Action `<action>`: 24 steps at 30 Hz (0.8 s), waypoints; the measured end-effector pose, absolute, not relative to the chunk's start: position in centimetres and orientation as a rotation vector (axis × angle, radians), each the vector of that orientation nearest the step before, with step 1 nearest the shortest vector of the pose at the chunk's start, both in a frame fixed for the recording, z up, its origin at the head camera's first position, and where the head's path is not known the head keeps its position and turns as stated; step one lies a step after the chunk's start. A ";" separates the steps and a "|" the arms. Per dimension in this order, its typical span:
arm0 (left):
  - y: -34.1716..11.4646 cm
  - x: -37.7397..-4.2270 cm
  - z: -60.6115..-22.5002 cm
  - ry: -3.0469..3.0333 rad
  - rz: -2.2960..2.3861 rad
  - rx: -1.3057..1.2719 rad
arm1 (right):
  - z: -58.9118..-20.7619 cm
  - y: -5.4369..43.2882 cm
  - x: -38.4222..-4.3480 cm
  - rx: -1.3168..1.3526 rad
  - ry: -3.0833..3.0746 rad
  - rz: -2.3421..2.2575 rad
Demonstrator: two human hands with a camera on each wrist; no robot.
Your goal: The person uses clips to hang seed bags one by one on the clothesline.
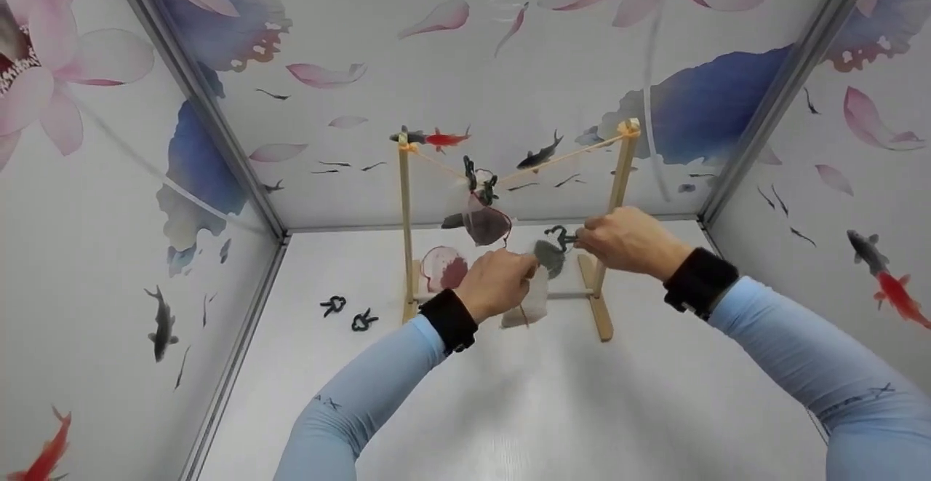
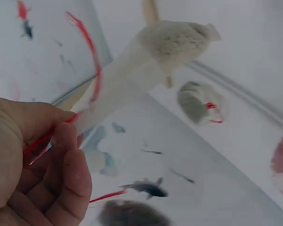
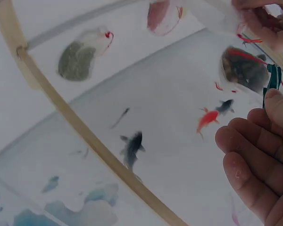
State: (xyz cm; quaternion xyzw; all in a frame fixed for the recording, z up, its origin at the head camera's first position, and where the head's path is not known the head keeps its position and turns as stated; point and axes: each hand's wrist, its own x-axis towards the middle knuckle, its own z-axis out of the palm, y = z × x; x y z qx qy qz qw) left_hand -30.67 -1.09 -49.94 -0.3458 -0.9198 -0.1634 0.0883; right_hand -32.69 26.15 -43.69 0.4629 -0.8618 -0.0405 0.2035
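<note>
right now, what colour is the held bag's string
Red: the string shows best in the left wrist view.

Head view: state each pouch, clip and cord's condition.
Cord: tied at both ends, sagging
Dark pouch: hanging from cord, dark clips above
Pale pouch: held in left hand
Held clip: in right hand, jaws unclear
Red pouch: lying on table
Green pouch: lying on table
Two loose clips: on table

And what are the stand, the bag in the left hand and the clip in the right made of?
The stand looks mainly matte wood, from its tan colour. The bag is probably thin, dull gauze, being see-through. The clip may be smooth plastic, given its even dark green, or coated metal.
</note>
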 end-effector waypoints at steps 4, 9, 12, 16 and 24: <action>-1.2 -30.6 -45.1 -2.643 -0.661 -0.982 | -39.2 25.6 -34.0 1.293 -2.420 -0.233; -1.1 -32.1 -41.5 -2.548 -0.747 -0.783 | -35.2 24.5 -35.7 1.285 -2.413 -0.328; -0.8 -33.2 -40.9 -2.547 -0.750 -0.654 | -33.7 23.4 -36.9 1.290 -2.432 -0.361; -0.4 -34.1 -41.3 -2.556 -0.712 -0.538 | -31.9 21.9 -38.2 1.313 -2.463 -0.451; -0.5 -35.3 -42.3 -2.493 -0.662 -0.418 | -29.6 19.2 -40.0 1.300 -2.617 -0.644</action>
